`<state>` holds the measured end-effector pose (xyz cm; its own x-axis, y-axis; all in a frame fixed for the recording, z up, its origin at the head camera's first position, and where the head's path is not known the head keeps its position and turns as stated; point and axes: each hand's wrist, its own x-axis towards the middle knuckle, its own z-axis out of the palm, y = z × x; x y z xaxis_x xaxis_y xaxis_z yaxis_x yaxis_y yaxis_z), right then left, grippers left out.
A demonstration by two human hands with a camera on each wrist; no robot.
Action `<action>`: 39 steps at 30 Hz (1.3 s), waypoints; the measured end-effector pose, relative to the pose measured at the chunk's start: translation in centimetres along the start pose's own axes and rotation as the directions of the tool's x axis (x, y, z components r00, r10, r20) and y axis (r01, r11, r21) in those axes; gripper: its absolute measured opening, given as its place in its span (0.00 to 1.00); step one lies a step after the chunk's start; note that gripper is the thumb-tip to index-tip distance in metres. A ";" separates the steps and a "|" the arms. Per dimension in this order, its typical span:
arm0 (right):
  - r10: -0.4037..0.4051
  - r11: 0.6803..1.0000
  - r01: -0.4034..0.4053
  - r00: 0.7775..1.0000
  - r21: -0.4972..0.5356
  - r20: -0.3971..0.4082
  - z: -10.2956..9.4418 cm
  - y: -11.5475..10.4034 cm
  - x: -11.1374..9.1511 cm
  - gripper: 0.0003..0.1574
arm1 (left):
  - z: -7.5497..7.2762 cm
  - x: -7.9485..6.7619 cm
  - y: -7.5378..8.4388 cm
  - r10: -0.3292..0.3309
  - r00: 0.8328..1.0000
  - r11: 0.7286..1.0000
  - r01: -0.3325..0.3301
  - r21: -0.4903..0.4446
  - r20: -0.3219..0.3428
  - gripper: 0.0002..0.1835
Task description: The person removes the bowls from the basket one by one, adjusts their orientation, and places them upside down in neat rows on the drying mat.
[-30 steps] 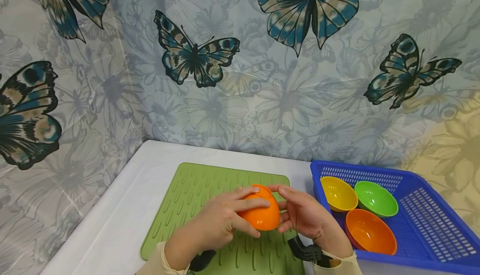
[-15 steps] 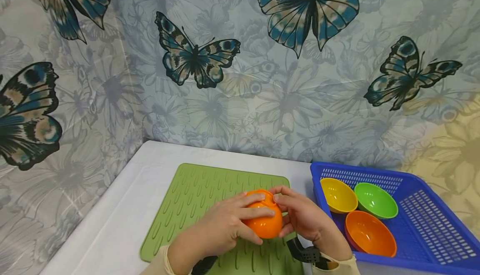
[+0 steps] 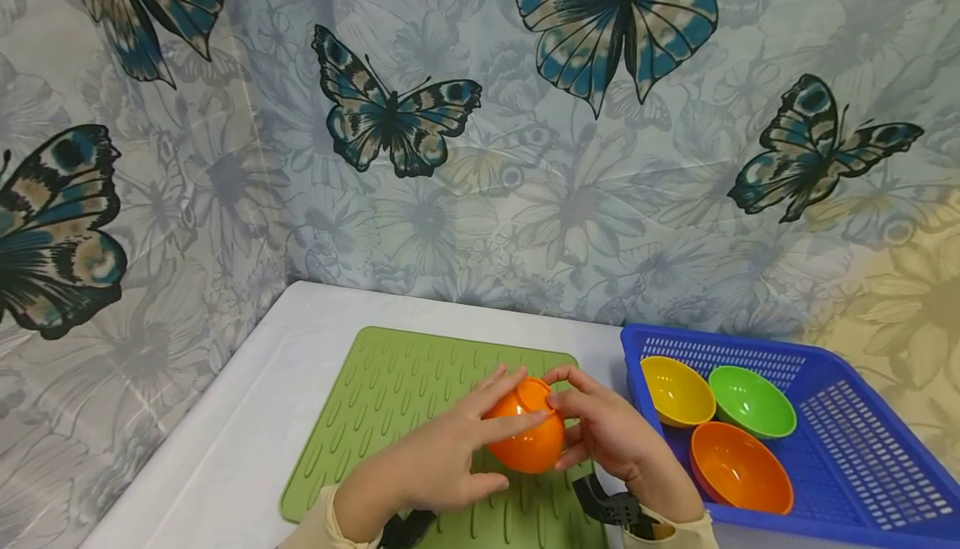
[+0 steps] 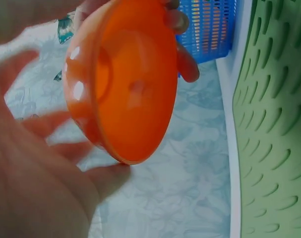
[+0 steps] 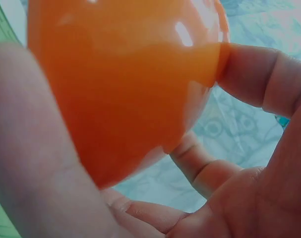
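An orange bowl (image 3: 528, 452) is held up over the green ridged mat (image 3: 390, 399), tipped on its side. My right hand (image 3: 617, 432) grips it from the right, fingers and thumb at its base and side. My left hand (image 3: 431, 459) lies along the bowl's left side, fingers spread and fairly straight. In the left wrist view, the smooth inside of the bowl (image 4: 140, 99) shows, and a left fingertip touches its lower rim. Close up in the right wrist view, the shiny outside of the bowl (image 5: 125, 94) shows with fingers against it.
To the right stands a blue plastic basket (image 3: 847, 416). In it are a yellow bowl (image 3: 677, 391), a green bowl (image 3: 752, 401) and a second orange bowl (image 3: 741, 467). White cloth (image 3: 217, 441) covers the table, and a butterfly-print sheet (image 3: 525, 224) hangs behind.
The bowl has dropped slightly and turned in the hands. My left fingers have loosened and straightened, the thumb moving away from the bowl, while my right hand keeps its grip.
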<state>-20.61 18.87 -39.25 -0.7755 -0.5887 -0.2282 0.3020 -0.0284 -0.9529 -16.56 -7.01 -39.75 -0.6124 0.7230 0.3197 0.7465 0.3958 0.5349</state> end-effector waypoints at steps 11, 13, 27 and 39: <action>-0.015 0.993 -0.006 0.984 -0.119 -0.177 1.1 -0.1 -0.2 0.29 | 0.6 0.2 -0.1 -0.390 0.919 0.899 0.365 -0.243 -0.060 0.54; -0.028 0.991 0.001 0.979 -0.133 -0.203 1.3 -0.1 -0.2 0.30 | 0.8 0.3 -0.2 -0.425 0.902 0.876 0.387 -0.287 -0.081 0.54; -0.114 0.975 0.054 0.953 -0.215 -0.281 4.0 -0.2 0.4 0.30 | 0.7 0.7 0.0 -0.497 0.846 0.866 0.469 -0.175 -0.193 0.43; -0.124 0.951 0.052 0.967 -0.304 -0.224 5.5 0.9 6.5 0.43 | -2.0 -0.6 -4.7 -0.597 0.776 0.801 0.560 -0.214 -0.204 0.42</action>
<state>-22.35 10.52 -40.50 -0.9113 -0.3846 -0.1470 0.0786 0.1882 -0.9790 -20.27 -10.43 -40.91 -0.9739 0.2091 0.0883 0.1991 0.6001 0.7747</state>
